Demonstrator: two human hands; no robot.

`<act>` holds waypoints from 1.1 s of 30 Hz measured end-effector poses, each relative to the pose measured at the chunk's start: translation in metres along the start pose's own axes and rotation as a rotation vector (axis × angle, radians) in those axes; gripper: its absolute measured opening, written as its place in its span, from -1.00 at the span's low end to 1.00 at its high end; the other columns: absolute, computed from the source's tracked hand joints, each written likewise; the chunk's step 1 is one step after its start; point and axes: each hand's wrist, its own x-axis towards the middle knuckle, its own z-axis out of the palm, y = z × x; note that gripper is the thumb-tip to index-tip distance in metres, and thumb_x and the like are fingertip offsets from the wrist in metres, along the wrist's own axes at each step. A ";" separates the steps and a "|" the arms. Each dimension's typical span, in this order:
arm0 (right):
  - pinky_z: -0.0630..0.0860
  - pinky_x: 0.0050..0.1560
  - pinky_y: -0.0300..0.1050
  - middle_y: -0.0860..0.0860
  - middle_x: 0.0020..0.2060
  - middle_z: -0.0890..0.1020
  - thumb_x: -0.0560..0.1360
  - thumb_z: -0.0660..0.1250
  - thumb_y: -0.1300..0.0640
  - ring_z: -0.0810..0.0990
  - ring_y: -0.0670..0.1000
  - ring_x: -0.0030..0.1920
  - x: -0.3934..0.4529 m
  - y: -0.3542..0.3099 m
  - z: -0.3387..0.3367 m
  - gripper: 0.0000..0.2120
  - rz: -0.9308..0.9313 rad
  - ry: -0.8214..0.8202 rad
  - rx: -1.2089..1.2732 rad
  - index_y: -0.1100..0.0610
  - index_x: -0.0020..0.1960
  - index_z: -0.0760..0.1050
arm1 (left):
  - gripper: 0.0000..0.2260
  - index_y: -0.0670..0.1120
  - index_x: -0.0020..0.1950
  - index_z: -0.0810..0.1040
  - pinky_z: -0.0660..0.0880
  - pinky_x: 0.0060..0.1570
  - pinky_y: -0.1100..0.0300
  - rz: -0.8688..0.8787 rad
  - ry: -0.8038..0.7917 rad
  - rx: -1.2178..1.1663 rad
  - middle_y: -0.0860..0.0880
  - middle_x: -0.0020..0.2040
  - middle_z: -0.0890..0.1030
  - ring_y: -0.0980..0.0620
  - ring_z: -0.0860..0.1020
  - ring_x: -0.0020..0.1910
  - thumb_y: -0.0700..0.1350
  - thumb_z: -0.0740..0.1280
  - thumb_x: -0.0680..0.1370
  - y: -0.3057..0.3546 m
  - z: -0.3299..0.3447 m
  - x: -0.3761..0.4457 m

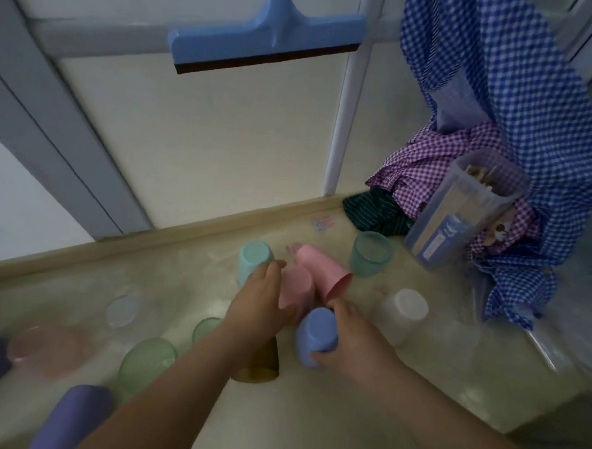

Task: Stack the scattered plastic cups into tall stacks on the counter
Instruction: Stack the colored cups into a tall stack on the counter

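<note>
Plastic cups lie scattered over the pale counter (193, 264). My left hand (260, 295) grips a pink cup (294, 289) in the middle. A second pink cup (324, 271) lies tilted against it, mouth toward me. My right hand (348, 338) holds an upside-down blue cup (316, 336) just in front. Around them are a mint cup (253, 261), a teal cup (371, 253) standing mouth up, a white cup (403, 308), a clear cup (122, 310), two green cups (147, 366) and an amber cup (260, 363) partly hidden under my left forearm.
A purple cup (65, 432) lies at the near left, a pink bowl (44, 347) further left. Checked cloths (508, 117) and a clear plastic box (458, 212) crowd the back right. A blue squeegee (268, 43) hangs on the wall. The counter's edge drops off at the right.
</note>
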 end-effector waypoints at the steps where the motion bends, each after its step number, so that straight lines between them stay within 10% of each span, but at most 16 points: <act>1: 0.44 0.07 -0.12 0.02 0.17 0.46 0.24 0.50 -0.05 0.48 0.03 0.14 -0.001 0.002 -0.001 -0.32 -0.012 -0.024 0.021 0.05 0.25 0.27 | -0.34 -0.12 0.41 0.20 0.35 0.24 0.10 0.002 -0.012 0.003 -0.12 0.36 0.36 -0.09 0.37 0.31 0.00 0.41 0.40 0.003 0.001 0.004; 11: 0.33 0.34 -0.07 -0.02 0.38 0.30 0.23 0.53 -0.08 0.30 -0.02 0.37 -0.013 0.008 -0.034 -0.06 -0.089 -0.065 0.043 0.01 0.45 0.08 | -0.39 -0.11 0.38 0.26 0.36 0.20 0.11 -0.051 -0.131 0.052 -0.14 0.31 0.43 -0.11 0.42 0.25 -0.05 0.43 0.40 0.015 0.003 0.024; 23: 0.41 0.00 -0.22 0.02 0.06 0.54 0.39 0.41 0.12 0.53 0.01 0.10 -0.008 -0.002 -0.068 -0.66 -0.173 0.155 0.062 0.09 0.14 0.46 | -0.42 -0.02 0.33 0.36 0.44 0.05 0.16 0.200 0.044 0.043 -0.04 0.22 0.53 -0.06 0.51 0.15 0.03 0.43 0.35 0.075 -0.077 -0.020; 33: 0.45 0.19 -0.10 0.10 0.17 0.54 0.40 0.40 0.09 0.52 0.06 0.18 -0.020 0.019 -0.066 -0.55 -0.108 0.167 -0.034 0.12 0.26 0.42 | -0.49 -0.07 0.29 0.34 0.50 0.05 0.00 0.204 -0.189 0.273 -0.11 0.16 0.53 -0.14 0.49 0.10 0.13 0.32 0.42 0.064 -0.002 -0.031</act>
